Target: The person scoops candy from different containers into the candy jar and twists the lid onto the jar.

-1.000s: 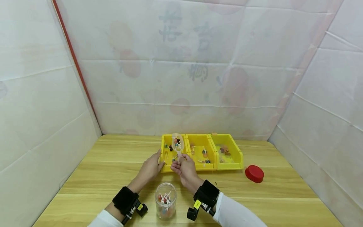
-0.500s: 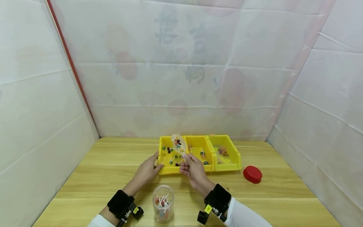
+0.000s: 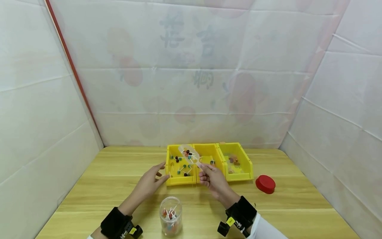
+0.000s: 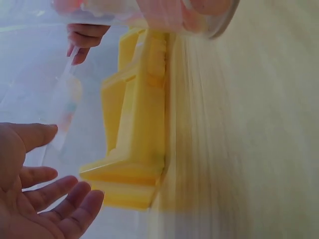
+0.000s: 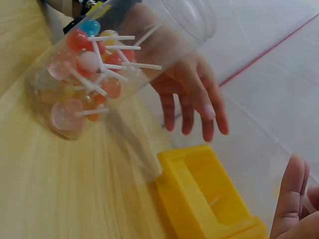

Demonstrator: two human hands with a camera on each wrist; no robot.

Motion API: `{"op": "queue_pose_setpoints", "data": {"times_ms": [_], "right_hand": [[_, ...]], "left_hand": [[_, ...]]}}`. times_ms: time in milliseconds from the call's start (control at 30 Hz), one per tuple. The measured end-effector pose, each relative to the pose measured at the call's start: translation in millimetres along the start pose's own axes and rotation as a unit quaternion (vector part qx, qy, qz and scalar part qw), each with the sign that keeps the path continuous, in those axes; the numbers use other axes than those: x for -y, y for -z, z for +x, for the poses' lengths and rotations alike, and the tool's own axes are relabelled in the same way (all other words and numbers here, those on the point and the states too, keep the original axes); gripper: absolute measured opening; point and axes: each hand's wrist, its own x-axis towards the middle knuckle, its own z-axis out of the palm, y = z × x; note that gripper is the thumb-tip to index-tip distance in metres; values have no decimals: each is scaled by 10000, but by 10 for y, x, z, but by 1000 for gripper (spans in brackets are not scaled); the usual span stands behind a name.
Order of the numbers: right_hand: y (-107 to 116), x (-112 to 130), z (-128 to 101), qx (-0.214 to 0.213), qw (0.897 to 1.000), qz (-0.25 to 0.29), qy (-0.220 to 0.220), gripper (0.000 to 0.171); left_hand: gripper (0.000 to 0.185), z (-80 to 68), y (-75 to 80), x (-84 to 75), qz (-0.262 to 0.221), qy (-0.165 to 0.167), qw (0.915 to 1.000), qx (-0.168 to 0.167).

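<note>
My right hand [image 3: 209, 174] pinches the handle of a clear plastic scoop [image 3: 189, 154] that carries a few lollipops. The scoop hangs tilted over the left yellow bin [image 3: 172, 181], which holds several lollipops. My left hand [image 3: 150, 179] is open with spread fingers just off that bin's front left corner; in the left wrist view the left hand [image 4: 45, 199] is apart from the bin [image 4: 134, 149]. A clear jar [image 3: 170, 219] of lollipops stands uncapped on the table between my wrists, and the jar [image 5: 94, 74] lies large in the right wrist view.
A middle bin [image 3: 210, 154] and a right bin [image 3: 247, 166], both yellow, adjoin the left one, each with a few sweets. A red lid [image 3: 265, 184] lies right of them. White sheeting walls the wooden table [image 3: 113, 179] on three sides.
My right hand has moved right with the scoop, which now tilts further left over the bin. My left hand has come off the bin's corner and spread its fingers.
</note>
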Motion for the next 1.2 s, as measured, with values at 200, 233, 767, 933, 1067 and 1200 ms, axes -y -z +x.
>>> {"op": "queue_pose_setpoints", "data": {"times_ms": [200,233,767,933,1067,1200], "right_hand": [[127,68,-29,260,9996,-73,-4,46],[150,77,-41,300,9995,-93,-4,48],[315,227,-113,840,9959,-323,-43,54],[351,307,-116,926,9950,-359,-34,50],[381,343,-119,1042,9936,-439,-35,47],[406,359,-121,1238,9911,-493,-15,49]], "left_hand": [[57,-107,94,4,-520,-187,9971,525],[57,-124,106,9,-604,-253,9956,668],[41,-260,212,98,-2212,-1827,9198,2677],[46,-268,224,138,-2193,-2145,9023,3030],[58,-275,216,142,-2218,-2077,8922,3340],[71,-284,210,102,-2276,-1903,8835,3624]]}}
